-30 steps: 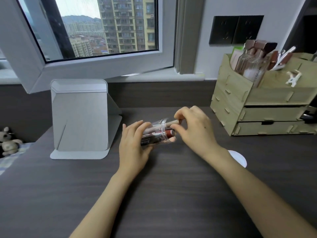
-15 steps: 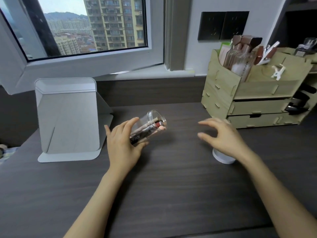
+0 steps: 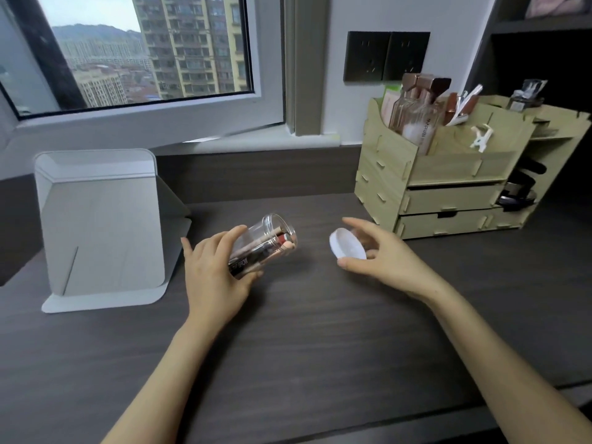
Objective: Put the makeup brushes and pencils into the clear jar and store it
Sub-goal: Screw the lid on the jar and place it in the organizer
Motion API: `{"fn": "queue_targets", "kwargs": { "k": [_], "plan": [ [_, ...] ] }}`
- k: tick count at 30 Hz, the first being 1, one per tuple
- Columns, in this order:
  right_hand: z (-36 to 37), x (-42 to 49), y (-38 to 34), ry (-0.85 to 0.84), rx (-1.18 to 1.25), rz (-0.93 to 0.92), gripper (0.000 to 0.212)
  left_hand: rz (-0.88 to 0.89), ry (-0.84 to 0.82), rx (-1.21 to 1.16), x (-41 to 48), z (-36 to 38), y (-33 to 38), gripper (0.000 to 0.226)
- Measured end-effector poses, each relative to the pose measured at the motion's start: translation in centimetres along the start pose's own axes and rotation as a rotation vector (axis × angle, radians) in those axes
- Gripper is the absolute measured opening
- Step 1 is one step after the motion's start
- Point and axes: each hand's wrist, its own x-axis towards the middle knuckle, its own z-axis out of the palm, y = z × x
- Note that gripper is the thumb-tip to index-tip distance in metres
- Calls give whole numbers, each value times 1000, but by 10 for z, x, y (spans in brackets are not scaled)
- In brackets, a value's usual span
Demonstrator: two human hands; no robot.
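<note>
The left hand (image 3: 214, 277) grips a clear cylindrical plastic jar (image 3: 266, 243), tilted above the dark wood-grain table (image 3: 320, 331) with its open mouth pointing far and right; makeup brushes and pencils (image 3: 272, 245) lie inside. The right hand (image 3: 381, 254) pinches a round white lid (image 3: 347, 244) just right of the jar, apart from it. A pale wooden drawer organiser (image 3: 448, 187) stands far right, a grey folding mirror stand (image 3: 99, 222) left.

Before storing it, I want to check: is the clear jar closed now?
Open. The clear jar has no lid; the right hand holds the white lid apart.
</note>
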Motion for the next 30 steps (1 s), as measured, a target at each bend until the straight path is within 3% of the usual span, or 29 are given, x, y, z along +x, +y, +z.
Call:
{"fn": "queue_targets", "kwargs": {
  "k": [4, 8, 14, 18, 27, 30],
  "plan": [
    [23, 15, -27, -34, -425, -162, 84, 11, 3, 14, 0, 0, -1, 78],
    [28, 27, -53, -47, -652, -320, 86, 18, -8, 31, 0, 2, -3, 81],
    [24, 45, -74, -249, -297, -293, 92, 28, -18, 30, -1, 2, -2, 80],
    [31, 55, -68, -269, -143, -285, 74, -8, -11, 16, 1, 0, -3, 82],
    [35, 63, -72, -192, -229, -309, 53, -24, 72, -8, 3, -5, -4, 78],
    [41, 65, -77, -171, -345, -246, 66, -36, 98, -20, 3, -6, -2, 76]
  ]
}}
